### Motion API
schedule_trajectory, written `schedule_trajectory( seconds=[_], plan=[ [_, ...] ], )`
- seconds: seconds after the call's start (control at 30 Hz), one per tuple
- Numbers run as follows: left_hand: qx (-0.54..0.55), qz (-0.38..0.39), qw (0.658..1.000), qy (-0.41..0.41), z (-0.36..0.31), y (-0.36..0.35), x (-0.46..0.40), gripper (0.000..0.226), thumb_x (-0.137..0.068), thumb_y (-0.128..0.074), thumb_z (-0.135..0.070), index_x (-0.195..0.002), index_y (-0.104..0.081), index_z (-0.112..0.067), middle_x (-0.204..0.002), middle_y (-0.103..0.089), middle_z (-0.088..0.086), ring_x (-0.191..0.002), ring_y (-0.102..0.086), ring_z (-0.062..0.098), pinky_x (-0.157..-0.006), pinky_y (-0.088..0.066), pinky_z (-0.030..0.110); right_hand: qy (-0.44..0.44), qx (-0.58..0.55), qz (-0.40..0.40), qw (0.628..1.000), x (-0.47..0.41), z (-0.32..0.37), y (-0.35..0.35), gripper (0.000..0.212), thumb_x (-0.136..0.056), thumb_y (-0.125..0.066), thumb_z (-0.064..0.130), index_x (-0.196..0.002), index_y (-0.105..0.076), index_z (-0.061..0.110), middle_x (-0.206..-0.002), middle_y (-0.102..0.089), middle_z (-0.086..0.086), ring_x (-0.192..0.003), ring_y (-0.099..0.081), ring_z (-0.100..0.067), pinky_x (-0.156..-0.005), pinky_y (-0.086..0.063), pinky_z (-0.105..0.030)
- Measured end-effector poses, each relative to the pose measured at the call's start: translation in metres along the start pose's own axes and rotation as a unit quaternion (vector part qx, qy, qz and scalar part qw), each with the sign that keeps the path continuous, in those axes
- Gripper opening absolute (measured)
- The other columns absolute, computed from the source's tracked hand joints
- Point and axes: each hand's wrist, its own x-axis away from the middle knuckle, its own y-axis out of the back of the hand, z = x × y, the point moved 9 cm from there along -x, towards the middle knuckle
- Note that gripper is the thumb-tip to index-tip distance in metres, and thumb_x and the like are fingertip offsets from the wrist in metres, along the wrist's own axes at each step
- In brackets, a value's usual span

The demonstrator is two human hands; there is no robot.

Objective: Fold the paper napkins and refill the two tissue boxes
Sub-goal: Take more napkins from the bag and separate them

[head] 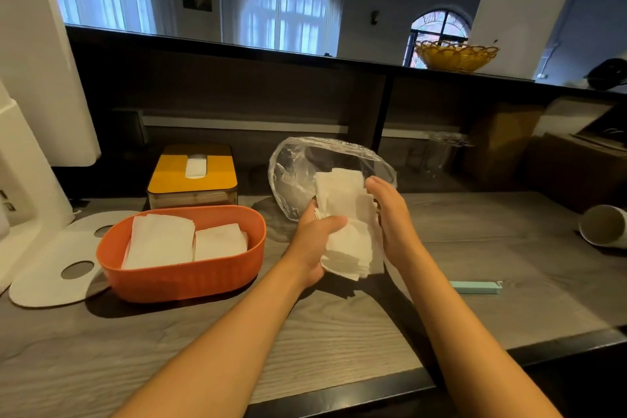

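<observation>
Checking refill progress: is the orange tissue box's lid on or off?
Off. The orange box stands open-topped with two napkin stacks inside; its white lid lies beside it.

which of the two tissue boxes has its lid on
The yellow-lidded box at the back, a tissue showing through its slot. The orange oval box in front stands open, holding napkins.

Yellow woven basket [456,56] on ledge, teal clip [475,287] on countertop [305,332]
</observation>
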Motion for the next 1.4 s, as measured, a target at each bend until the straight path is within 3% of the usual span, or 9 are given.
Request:
schedule_trajectory(
  seconds=[0.13, 0.3, 0.57, 0.67, 0.87, 1.0, 1.17, 1.3, 1.4],
  plan=[
    [-0.078, 0.071, 0.994, 0.027, 0.009, -0.012, 0.004, 0.053, -0.089, -0.057, 0.006, -0.132, -0.055, -0.024, -0.120, -0.068, 0.016, -0.111, -0.066, 0.036, -0.096, -0.053, 0.056, -0.033, 0.025, 0.042, 0.998, 0.002, -0.003, 0.004, 0.012, -0.093, -0.065, 0.026, -0.103, -0.066, 0.020, -0.097, -0.072, -0.007, -0.086, -0.071, -0.022, -0.073, -0.060, -0.035],
    [-0.088, 0.057, 0.993, 0.051, 0.018, -0.012, 0.003, 0.048, -0.089, -0.056, 0.010, -0.130, -0.056, -0.016, -0.118, -0.068, 0.020, -0.108, -0.067, 0.038, -0.092, -0.055, 0.051, 0.015, 0.027, -0.051, 0.998, -0.002, -0.006, 0.016, 0.008, -0.090, -0.068, 0.008, -0.083, -0.071, 0.012, -0.078, -0.072, -0.005, -0.075, -0.070, -0.020, -0.063, -0.056, -0.029],
    [-0.029, -0.059, 0.995, 0.076, 0.024, 0.010, -0.002, 0.020, -0.097, -0.054, 0.004, -0.114, -0.058, -0.007, -0.098, -0.070, 0.013, -0.085, -0.069, 0.028, -0.076, -0.058, 0.040, 0.102, -0.168, -0.260, 0.946, 0.010, 0.024, 0.082, 0.007, -0.098, -0.060, 0.027, -0.094, -0.058, 0.032, -0.097, -0.065, 0.004, -0.092, -0.066, -0.014, -0.069, -0.055, -0.029],
    [0.024, -0.104, 0.992, 0.068, 0.023, 0.023, -0.007, 0.026, -0.100, -0.054, -0.008, -0.126, -0.056, -0.006, -0.107, -0.072, 0.017, -0.087, -0.070, 0.029, -0.069, -0.058, 0.039, 0.078, -0.186, -0.176, 0.964, 0.009, 0.032, 0.071, 0.005, -0.097, -0.061, 0.032, -0.101, -0.057, 0.032, -0.099, -0.065, 0.001, -0.088, -0.066, -0.013, -0.067, -0.055, -0.028],
    [0.125, -0.052, 0.988, 0.068, 0.020, 0.013, -0.004, 0.049, -0.103, -0.041, -0.050, -0.120, -0.069, -0.014, -0.111, -0.074, 0.017, -0.100, -0.070, 0.034, -0.086, -0.056, 0.044, 0.039, 0.153, 0.056, 0.986, 0.004, -0.003, -0.020, 0.019, -0.100, -0.051, 0.017, -0.113, -0.061, 0.008, -0.090, -0.062, -0.002, -0.075, -0.058, -0.013, -0.063, -0.048, -0.024],
    [0.069, -0.082, 0.993, 0.056, 0.020, 0.020, -0.005, 0.035, -0.095, -0.065, -0.026, -0.127, -0.061, -0.011, -0.111, -0.074, 0.018, -0.095, -0.073, 0.033, -0.074, -0.060, 0.043, -0.031, 0.096, 0.084, 0.991, -0.002, -0.023, -0.016, 0.030, -0.102, -0.048, 0.018, -0.128, -0.058, 0.007, -0.124, -0.063, -0.007, -0.108, -0.061, -0.019, -0.094, -0.052, -0.034],
    [0.040, -0.124, 0.990, 0.056, 0.022, 0.027, -0.002, 0.038, -0.093, -0.067, -0.008, -0.128, -0.056, -0.014, -0.106, -0.073, 0.014, -0.089, -0.073, 0.032, -0.067, -0.059, 0.041, -0.018, 0.086, 0.120, 0.989, 0.011, -0.014, -0.018, 0.039, -0.106, -0.034, 0.043, -0.126, -0.061, 0.022, -0.119, -0.067, 0.004, -0.099, -0.065, -0.007, -0.076, -0.052, -0.017],
    [0.100, -0.126, 0.986, 0.037, 0.015, 0.028, 0.004, 0.037, -0.096, -0.062, -0.009, -0.133, -0.057, -0.012, -0.111, -0.073, 0.017, -0.089, -0.072, 0.032, -0.064, -0.059, 0.039, -0.002, 0.094, 0.117, 0.989, 0.015, -0.016, -0.014, 0.049, -0.101, -0.043, 0.050, -0.136, -0.058, 0.019, -0.134, -0.061, -0.003, -0.119, -0.059, -0.019, -0.102, -0.046, -0.036],
    [0.104, -0.142, 0.984, 0.021, 0.010, 0.029, 0.014, 0.043, -0.095, -0.063, -0.010, -0.136, -0.053, -0.011, -0.117, -0.069, 0.021, -0.090, -0.071, 0.033, -0.061, -0.058, 0.038, -0.013, 0.109, 0.150, 0.983, 0.030, -0.030, -0.017, 0.027, -0.100, -0.055, 0.033, -0.119, -0.066, 0.019, -0.117, -0.071, -0.006, -0.110, -0.066, -0.021, -0.097, -0.051, -0.037]
  ],
)
